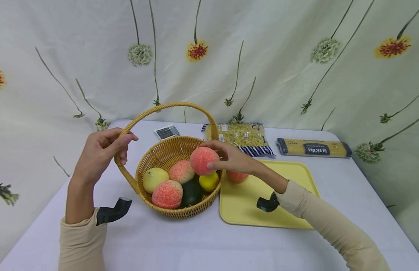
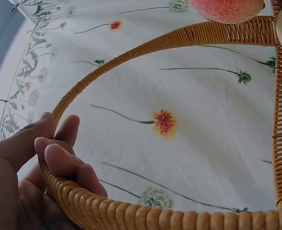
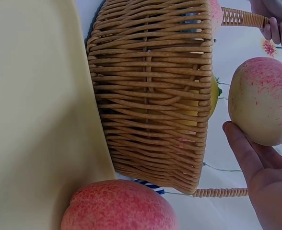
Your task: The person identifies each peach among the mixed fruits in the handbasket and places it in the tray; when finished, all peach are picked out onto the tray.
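Note:
My left hand (image 1: 102,150) grips the arched handle (image 1: 175,105) of a wicker basket (image 1: 182,215) on its left side. Fingers and thumb curl round the handle in the left wrist view. My right hand (image 1: 234,160) holds a peach (image 1: 203,160) over the basket's right rim, pinched between thumb and fingers. Inside the basket lie two more peaches (image 1: 167,194), a pale yellow round fruit (image 1: 155,180), a dark green fruit (image 1: 192,192) and a small yellow fruit (image 1: 208,182). Another peach (image 3: 119,206) sits on the yellow tray (image 3: 30,96), partly hidden by my right hand in the head view.
Right of the basket, the tray's front edge (image 1: 263,225) lies near my right sleeve. Behind stand a bag of pasta (image 1: 241,136), a pack of spaghetti (image 1: 314,148) and a small white-and-dark packet (image 1: 167,132). A floral cloth (image 1: 209,67) hangs behind the white table (image 1: 182,244).

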The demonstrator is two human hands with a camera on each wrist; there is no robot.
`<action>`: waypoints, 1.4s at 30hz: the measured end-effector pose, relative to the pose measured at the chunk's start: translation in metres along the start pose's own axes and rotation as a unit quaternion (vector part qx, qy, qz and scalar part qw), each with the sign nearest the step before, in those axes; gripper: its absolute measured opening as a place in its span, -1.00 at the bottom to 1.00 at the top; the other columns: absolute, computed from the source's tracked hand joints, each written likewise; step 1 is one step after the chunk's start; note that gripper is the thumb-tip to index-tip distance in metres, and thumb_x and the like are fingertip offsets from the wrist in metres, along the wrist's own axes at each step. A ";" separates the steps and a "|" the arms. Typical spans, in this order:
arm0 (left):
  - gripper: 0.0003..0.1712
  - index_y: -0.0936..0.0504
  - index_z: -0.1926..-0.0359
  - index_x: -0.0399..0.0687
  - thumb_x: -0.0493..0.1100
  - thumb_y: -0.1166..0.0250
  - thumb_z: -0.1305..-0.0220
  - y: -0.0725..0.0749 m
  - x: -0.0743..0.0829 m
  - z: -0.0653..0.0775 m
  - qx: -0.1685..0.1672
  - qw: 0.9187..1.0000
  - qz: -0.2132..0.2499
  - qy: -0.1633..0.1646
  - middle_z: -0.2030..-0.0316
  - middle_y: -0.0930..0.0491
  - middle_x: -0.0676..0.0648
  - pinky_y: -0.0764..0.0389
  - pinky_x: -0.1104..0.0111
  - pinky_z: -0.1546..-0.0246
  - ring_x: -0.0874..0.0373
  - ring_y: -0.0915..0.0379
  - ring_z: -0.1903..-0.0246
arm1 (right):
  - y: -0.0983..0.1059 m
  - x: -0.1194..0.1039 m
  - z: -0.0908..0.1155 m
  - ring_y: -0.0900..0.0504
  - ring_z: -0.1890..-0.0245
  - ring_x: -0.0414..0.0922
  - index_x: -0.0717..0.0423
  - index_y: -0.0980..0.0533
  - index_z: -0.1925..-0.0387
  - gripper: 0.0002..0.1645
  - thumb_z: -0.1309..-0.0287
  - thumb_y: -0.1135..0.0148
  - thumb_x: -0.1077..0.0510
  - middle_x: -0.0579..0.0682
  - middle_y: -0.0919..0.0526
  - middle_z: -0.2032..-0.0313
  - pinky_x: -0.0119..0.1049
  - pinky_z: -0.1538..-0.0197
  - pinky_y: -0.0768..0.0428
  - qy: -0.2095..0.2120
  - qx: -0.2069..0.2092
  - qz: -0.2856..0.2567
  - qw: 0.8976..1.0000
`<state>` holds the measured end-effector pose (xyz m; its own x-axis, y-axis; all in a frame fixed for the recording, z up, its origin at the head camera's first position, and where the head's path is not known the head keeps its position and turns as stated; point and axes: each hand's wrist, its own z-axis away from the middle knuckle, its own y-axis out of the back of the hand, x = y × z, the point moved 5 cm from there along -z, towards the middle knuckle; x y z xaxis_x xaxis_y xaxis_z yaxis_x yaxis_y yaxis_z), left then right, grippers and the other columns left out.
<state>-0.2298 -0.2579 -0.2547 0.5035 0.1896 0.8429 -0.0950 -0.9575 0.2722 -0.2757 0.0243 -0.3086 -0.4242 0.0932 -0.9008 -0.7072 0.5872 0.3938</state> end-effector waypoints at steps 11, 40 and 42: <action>-0.88 -0.52 0.30 -0.38 -0.43 -0.06 -0.18 -0.001 0.001 -0.001 -0.005 1.000 0.022 -0.009 0.73 -0.33 -0.06 -0.37 0.39 0.73 0.15 -0.29 0.73 | 0.006 0.006 0.013 -0.48 0.06 -0.08 0.03 -0.24 -0.18 -0.38 -0.04 -0.15 0.14 -0.05 -0.37 -0.08 -0.18 0.08 -0.50 -0.019 0.007 0.016 1.000; -0.86 -0.52 0.29 -0.38 -0.44 -0.02 -0.20 -0.002 0.000 0.000 -0.013 0.999 0.026 -0.017 0.74 -0.32 -0.07 -0.38 0.38 0.74 0.14 -0.29 0.74 | 0.018 0.013 0.060 -0.49 0.07 0.00 0.11 -0.26 -0.15 -0.40 -0.03 -0.17 0.21 0.03 -0.36 -0.08 -0.16 0.10 -0.51 -0.054 0.026 0.002 0.998; -0.86 -0.52 0.29 -0.38 -0.43 -0.02 -0.20 -0.003 0.000 -0.001 -0.014 0.999 0.028 -0.018 0.74 -0.32 -0.07 -0.38 0.37 0.74 0.14 -0.29 0.74 | 0.019 0.013 0.063 -0.49 0.07 0.00 0.10 -0.26 -0.15 -0.40 -0.02 -0.18 0.23 0.03 -0.36 -0.09 -0.17 0.10 -0.52 -0.057 0.031 0.003 0.998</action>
<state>-0.2298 -0.2553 -0.2549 0.5268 0.1281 0.8403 -0.1477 -0.9597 0.2389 -0.2592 0.0871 -0.3248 -0.3594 0.1852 -0.9146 -0.6663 0.6352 0.3905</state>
